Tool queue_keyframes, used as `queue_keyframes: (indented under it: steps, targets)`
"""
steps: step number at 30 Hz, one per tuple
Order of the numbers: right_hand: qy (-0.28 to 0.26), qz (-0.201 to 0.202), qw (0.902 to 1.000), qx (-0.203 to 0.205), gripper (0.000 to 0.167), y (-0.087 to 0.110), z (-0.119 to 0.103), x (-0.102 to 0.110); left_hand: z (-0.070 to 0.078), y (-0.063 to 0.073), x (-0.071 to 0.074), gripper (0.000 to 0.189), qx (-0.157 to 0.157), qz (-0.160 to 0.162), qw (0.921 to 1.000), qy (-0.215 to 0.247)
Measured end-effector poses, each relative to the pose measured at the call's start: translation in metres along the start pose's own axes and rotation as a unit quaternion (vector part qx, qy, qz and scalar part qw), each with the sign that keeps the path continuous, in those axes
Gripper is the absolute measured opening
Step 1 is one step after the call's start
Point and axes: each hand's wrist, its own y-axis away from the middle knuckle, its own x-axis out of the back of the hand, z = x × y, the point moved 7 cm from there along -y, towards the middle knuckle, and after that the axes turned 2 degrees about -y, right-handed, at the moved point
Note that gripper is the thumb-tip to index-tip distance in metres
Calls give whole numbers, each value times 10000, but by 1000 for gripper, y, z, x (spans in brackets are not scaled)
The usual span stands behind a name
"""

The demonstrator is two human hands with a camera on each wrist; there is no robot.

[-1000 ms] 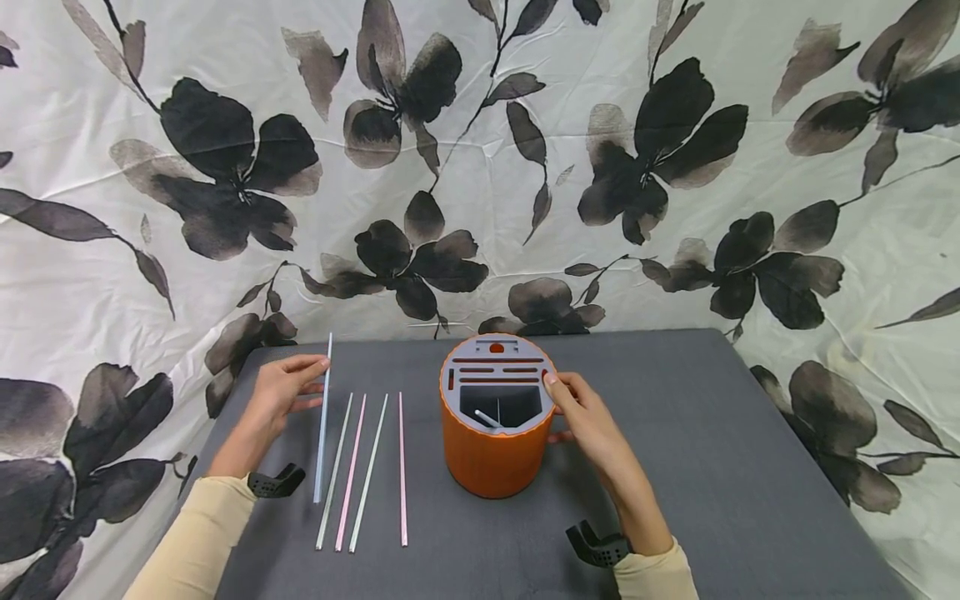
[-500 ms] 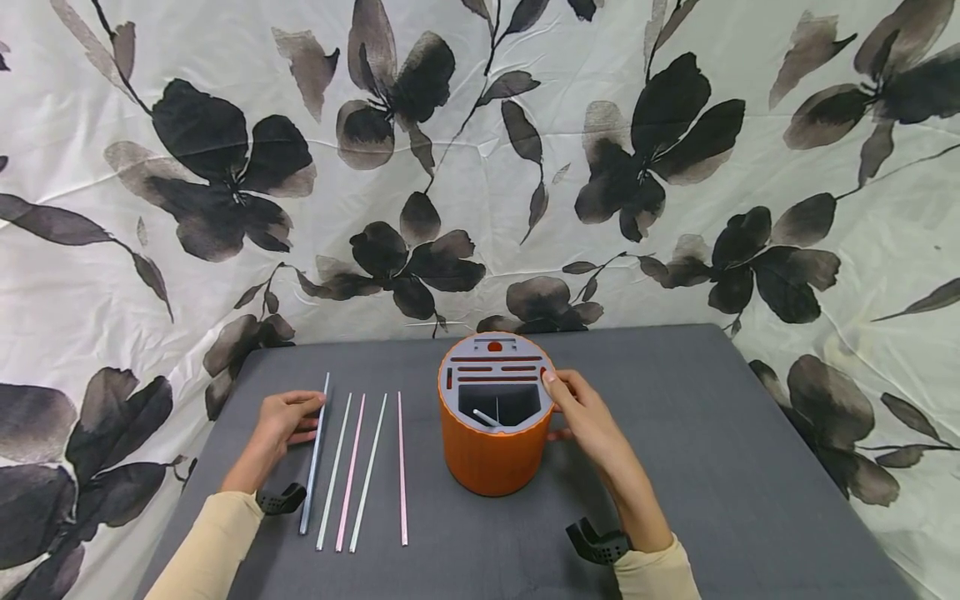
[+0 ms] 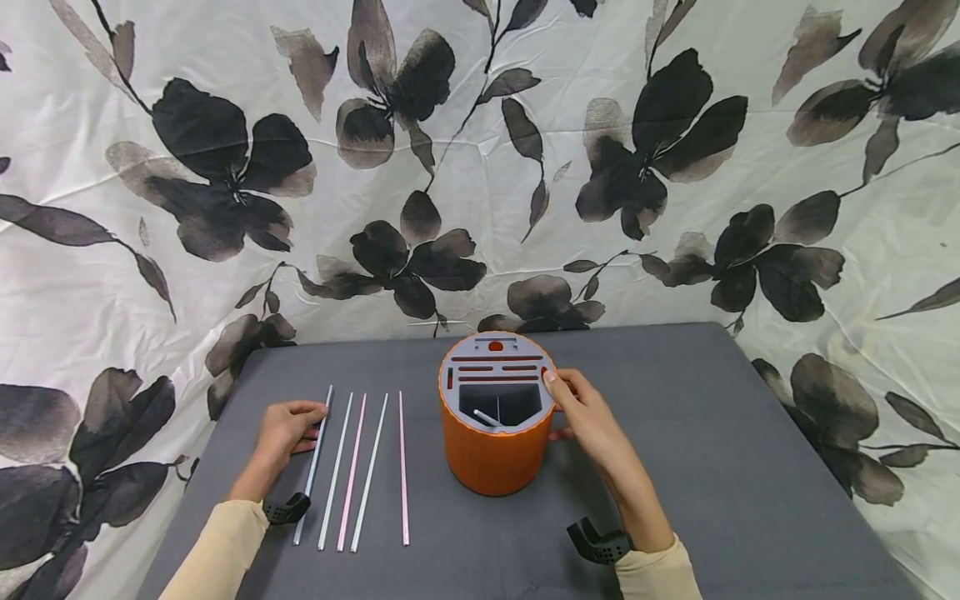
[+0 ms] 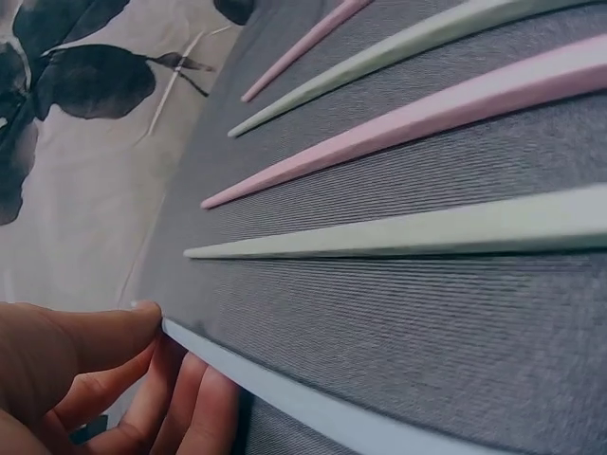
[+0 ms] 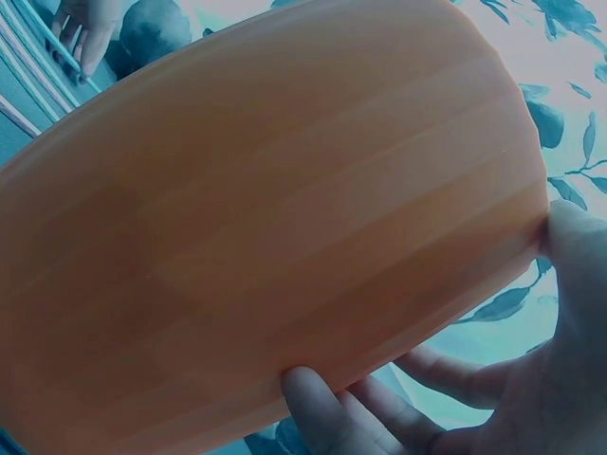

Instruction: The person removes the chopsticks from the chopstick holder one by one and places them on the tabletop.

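Observation:
In the head view, my left hand (image 3: 287, 429) pinches a pale blue chopstick (image 3: 312, 473) near its far end, at the left of a row of chopsticks. Thumb and fingertips meet on that end of the blue chopstick (image 4: 285, 391) in the left wrist view. Beside it lie a pale green chopstick (image 3: 335, 471), a pink one, another green one and, set further apart, a second pink chopstick (image 3: 403, 471). My right hand (image 3: 592, 429) grips the right side of an orange round utensil holder (image 3: 495, 462), thumb at the rim. A pale stick (image 3: 486, 417) leans inside its front compartment.
The holder's grey slotted top (image 3: 495, 352) has several narrow slots and a divided opening. A dark grey cloth covers the table (image 3: 720, 450). Behind its far edge hangs a floral curtain (image 3: 480, 167).
My left hand has come down and toward me with the blue chopstick, bringing it to the row's left end beside the green one. My right hand stays on the holder.

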Motion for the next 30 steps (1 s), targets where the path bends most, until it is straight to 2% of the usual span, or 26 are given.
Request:
queue_keyframes:
  steps: [3, 6, 11, 17, 19, 23, 24, 27, 30]
  targets:
    - [1, 0, 10000, 12, 59, 0, 0, 0, 1, 1, -3, 30, -166, 102, 9994, -298]
    - [-15, -5, 10000, 31, 59, 0, 0, 1, 4, 2, -5, 25, -386, 272, 9957, -801]
    - [-45, 1, 10000, 38, 58, 1, 1, 1, 11, 3, -8, 20, -752, 542, 9798, -1771]
    - [-75, 0, 10000, 62, 57, 1, 2, 0, 15, 6, -9, 18, -956, 745, 9703, -2093]
    - [-80, 3, 10000, 56, 57, 1, 2, 0, 18, 9, -9, 16, -1100, 877, 9618, -2347]
    - [-92, 31, 9999, 46, 56, 1, 2, -1, 29, 18, -12, 13, -1459, 1149, 9392, -2888]
    - [-97, 42, 9999, 46, 56, 1, 2, -1, 32, 20, -13, 12, -1536, 1179, 9360, -2938]
    - [-103, 72, 9999, 55, 56, 1, 1, -1, 42, 28, -15, 12, -1720, 1241, 9316, -2950]
    - [-108, 91, 9999, 58, 56, 1, 1, -1, 54, 36, -19, 14, -1886, 1239, 9310, -2869]
